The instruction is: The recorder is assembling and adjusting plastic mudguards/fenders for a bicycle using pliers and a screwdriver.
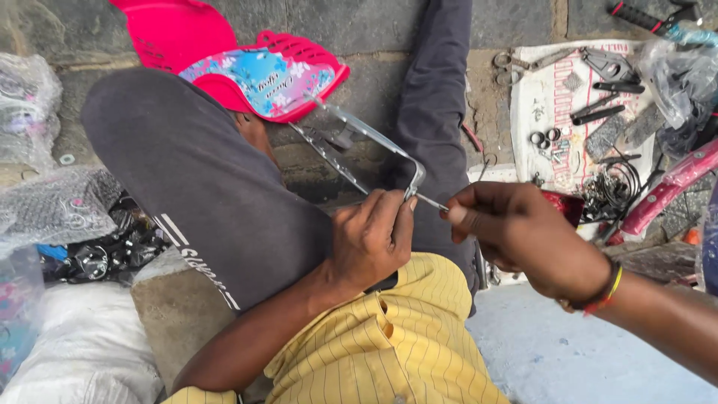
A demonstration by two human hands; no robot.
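Observation:
My left hand (372,238) grips the bent end of a silver metal bracket (381,142) that runs up to a pink plastic seat with a flowered panel (262,75). My right hand (516,236) pinches the handle of a thin screwdriver (432,200); its tip meets the bracket's end just above my left fingers. Both hands work over my lap, above dark trousers (202,179) and a yellow striped shirt (404,344).
A white printed cloth (550,112) on the stone floor at right holds pliers, washers, springs and small metal parts. Pink and red rods (666,187) lie beside it. Plastic-wrapped bundles (45,202) pile up at left, next to a concrete block (168,307).

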